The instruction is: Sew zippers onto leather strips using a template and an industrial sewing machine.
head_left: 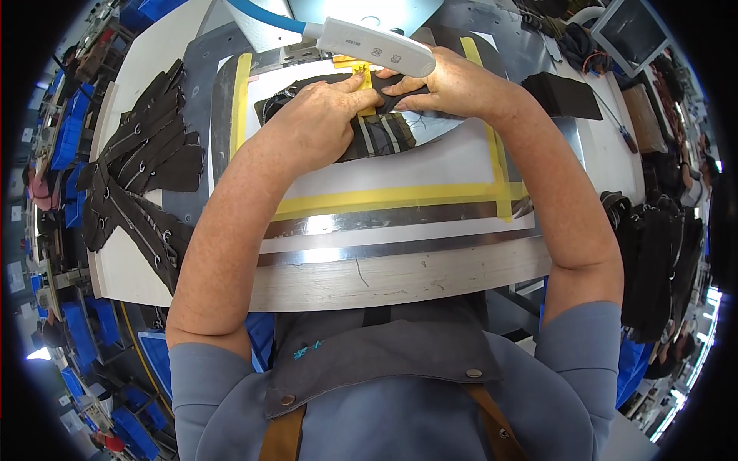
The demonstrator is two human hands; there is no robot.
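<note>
My left grip (pixel 323 119) and right grip (pixel 453 86), spread on dark cloth (pixel 384 137), top centre, white bar (pixel 377 48) obstructing, strips (pixel 146 146) upper left

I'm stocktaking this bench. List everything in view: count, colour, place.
Table: one, pale, centre
Sheet: one, white, over table
Tape: several strips, yellow, around sheet
Striped cloth: one, dark and grey, over sheet
Guide: one, yellow, over cloth
Housing: one, white, blue tube, above cloth
Zippered cloth pieces: several, dark, table's left
Block: one, black, right of sheet
Screwdriver: one, dark handle, farther right
Packet: one, brown, beside screwdriver
Screen: one, dark, upper right
Hanging cloth: several, dark, right edge
Bins: several, blue, left background
Apron: one, grey, bottom
Shirt: one, bluish, bottom
Left hand: one, bare, on cloth
Right hand: one, bare, on cloth
Forearms: two, bare, reaching from below
</note>
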